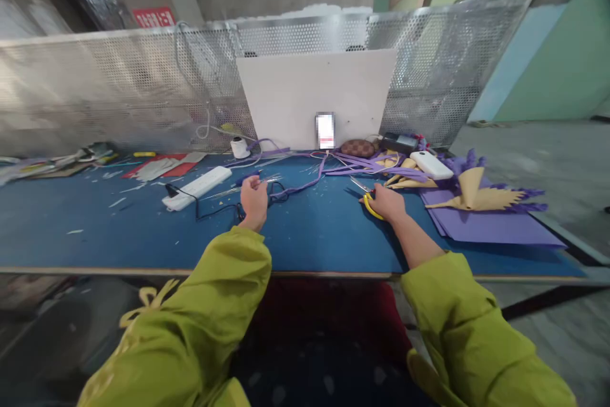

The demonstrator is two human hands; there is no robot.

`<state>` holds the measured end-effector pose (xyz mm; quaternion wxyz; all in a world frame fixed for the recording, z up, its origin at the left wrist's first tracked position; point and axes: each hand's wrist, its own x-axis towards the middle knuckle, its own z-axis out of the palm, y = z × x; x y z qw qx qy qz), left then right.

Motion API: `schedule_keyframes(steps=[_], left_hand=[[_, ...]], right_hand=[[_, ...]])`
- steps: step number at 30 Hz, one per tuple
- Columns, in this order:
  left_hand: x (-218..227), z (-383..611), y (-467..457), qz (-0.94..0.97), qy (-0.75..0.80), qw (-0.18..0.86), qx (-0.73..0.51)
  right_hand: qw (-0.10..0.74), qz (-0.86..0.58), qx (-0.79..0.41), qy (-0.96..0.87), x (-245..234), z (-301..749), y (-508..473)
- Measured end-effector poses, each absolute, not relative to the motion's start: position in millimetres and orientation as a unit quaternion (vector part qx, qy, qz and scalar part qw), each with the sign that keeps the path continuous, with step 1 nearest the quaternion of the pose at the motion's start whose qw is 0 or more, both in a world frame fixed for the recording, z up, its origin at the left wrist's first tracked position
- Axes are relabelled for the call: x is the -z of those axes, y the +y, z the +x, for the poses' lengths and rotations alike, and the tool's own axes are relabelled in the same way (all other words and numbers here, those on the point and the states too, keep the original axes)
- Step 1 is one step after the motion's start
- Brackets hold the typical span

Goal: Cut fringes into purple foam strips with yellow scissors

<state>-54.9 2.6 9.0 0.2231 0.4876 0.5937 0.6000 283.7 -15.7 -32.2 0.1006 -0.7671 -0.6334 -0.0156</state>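
Observation:
My left hand rests on the blue table, fingers curled around thin silvery wires with a purple strip beside them. My right hand lies on yellow-handled scissors, fingers closed over the handles, blades pointing back left. Purple paper strips trail across the table between and behind the hands. Both arms wear yellow-green sleeves.
Purple sheets and tan paper cones lie right. A white power strip with black cable, a white tape roll, a white phone-like case and a white board against perforated metal fencing stand behind.

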Motion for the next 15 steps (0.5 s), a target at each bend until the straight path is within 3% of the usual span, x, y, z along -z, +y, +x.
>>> schedule_keyframes(steps=[7,15], left_hand=[[-18,6,24,0.747,0.589,0.132,-0.278],[-21,49,74,0.764,0.638,0.089,-0.035]], right_hand=[[0.105,-0.755,0.010,-0.647,34,286,-13],[0.094,-0.734,-0.013,-0.672,31,291,-10]])
